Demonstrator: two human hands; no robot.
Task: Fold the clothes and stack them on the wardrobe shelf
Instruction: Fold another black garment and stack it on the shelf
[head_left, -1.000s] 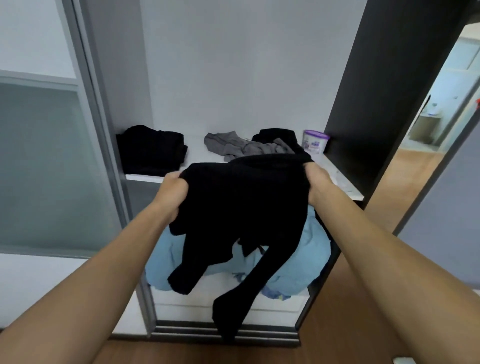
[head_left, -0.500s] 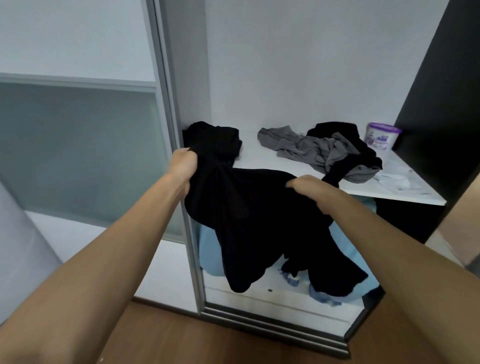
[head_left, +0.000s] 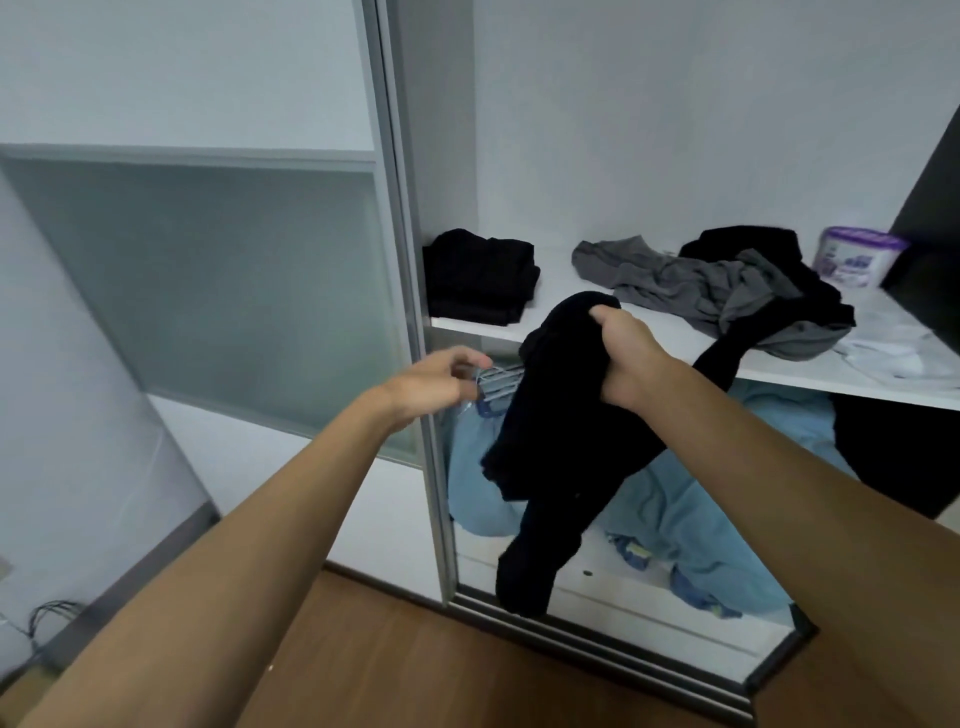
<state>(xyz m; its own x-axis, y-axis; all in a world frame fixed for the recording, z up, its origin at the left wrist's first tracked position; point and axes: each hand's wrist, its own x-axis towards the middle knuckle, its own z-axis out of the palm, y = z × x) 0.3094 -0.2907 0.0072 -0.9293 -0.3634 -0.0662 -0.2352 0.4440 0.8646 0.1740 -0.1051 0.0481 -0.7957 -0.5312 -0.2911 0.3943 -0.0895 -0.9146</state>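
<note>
Half-hidden blue heap (head_left: 691, 499) behind black garment (head_left: 561, 415)

White wall (head_left: 675, 104), wooden floor (head_left: 415, 654) (frosted sliding door (head_left: 208, 291) left).

**One hand holds the black garment, the other hangs free**

The right hand (head_left: 626, 358) grips a bunched black garment (head_left: 561, 452) by its top; the rest hangs below the hand. The left hand (head_left: 431, 384), just left of the garment, is loosely curled and holds nothing. Beyond the right hand runs the white shelf (head_left: 779, 370), with a folded black stack (head_left: 480, 278) up and to its left. A crumpled grey garment (head_left: 675, 280) lies just behind the hand, and a purple-lidded tub (head_left: 857, 257) sits far to its right. Light blue fabric (head_left: 691, 499) lies below.
</note>
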